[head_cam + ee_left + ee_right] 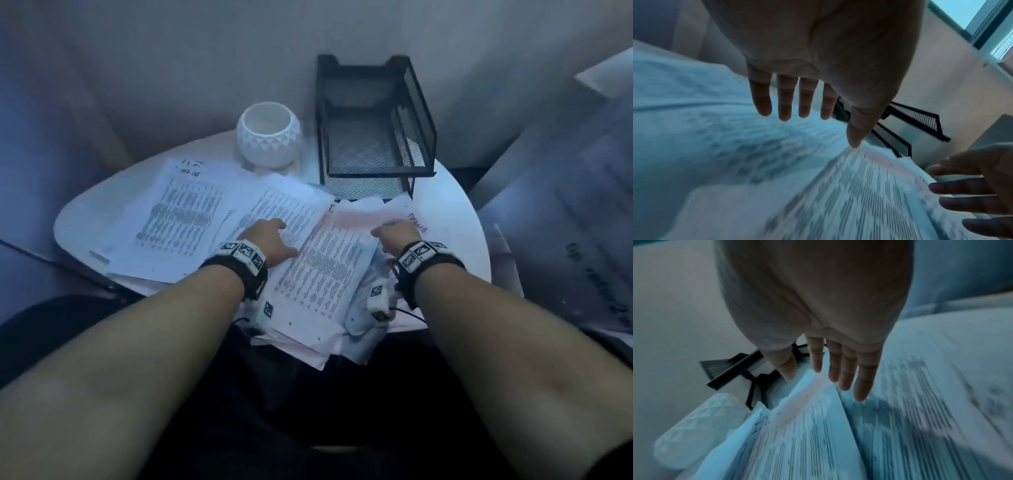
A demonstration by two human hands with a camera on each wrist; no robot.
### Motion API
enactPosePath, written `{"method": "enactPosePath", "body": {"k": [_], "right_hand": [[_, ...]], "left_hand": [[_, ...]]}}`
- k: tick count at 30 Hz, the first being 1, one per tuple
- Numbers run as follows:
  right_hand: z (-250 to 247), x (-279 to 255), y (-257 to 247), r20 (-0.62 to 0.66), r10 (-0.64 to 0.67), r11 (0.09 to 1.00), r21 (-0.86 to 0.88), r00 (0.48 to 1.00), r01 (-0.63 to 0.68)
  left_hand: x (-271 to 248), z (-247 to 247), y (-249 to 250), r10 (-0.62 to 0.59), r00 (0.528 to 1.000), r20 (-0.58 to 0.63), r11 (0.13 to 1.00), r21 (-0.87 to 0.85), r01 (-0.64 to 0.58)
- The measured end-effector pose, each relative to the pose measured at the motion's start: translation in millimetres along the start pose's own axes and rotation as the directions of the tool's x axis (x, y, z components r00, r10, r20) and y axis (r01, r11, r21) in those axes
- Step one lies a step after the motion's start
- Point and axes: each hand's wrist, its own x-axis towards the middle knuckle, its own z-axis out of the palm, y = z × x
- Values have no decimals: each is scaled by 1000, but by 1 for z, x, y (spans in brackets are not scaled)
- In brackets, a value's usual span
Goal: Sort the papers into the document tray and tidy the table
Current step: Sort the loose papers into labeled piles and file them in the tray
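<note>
White and smooth, the round table (455, 219) is covered from its left edge to its near edge by loose printed papers (322, 270). An empty black wire-mesh tray (373, 137) stands at the far edge, a faceted white pot (269, 135) just left of it. The left hand (270, 240) and right hand (397, 233) are laid on the papers, fingers (785, 104) straight, grasping nothing.

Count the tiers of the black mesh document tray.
2: an upper tier and a lower tier of the black mesh document tray, at the table's far edge, right of the white pot.
</note>
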Motion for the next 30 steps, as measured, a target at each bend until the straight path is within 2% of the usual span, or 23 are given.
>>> {"method": "enactPosePath", "body": {"k": [3,6,9,12,15,19,22,24,27,30], "right_hand": [[18,6,30,25,192,969,150,981,-194],[37,11,44,63,231,951,198,971,-239],[39,16,37,23,194,962,190,981,-194],[35,16,25,33,90,994,61,995,-92],[30,10,20,15,19,991,132,1000,-21],[2,-7,19,-62,19,978,207,998,-6],[-20,-14,26,-101,5,978,208,995,16],[-28,-23,27,-119,-6,973,230,993,33],[-31,-39,25,-92,-19,961,272,996,44],[-26,-47,20,-29,-16,927,373,999,26]], "left_hand": [[-18,26,0,-72,997,3,997,-29,72],[-22,44,-7,-99,994,-36,994,50,101],[-15,43,-11,-116,990,-74,991,61,120],[-9,38,-11,-111,991,-81,988,95,118],[-4,32,-14,-104,992,-67,988,109,111],[0,26,-20,-131,987,-92,978,152,144],[-3,17,-20,-170,968,-185,981,65,185],[-7,8,-17,-166,954,-248,986,-49,159],[-16,-15,-11,-144,936,-321,974,-213,77],[-31,-37,3,-80,926,-368,934,-353,-60]]}}
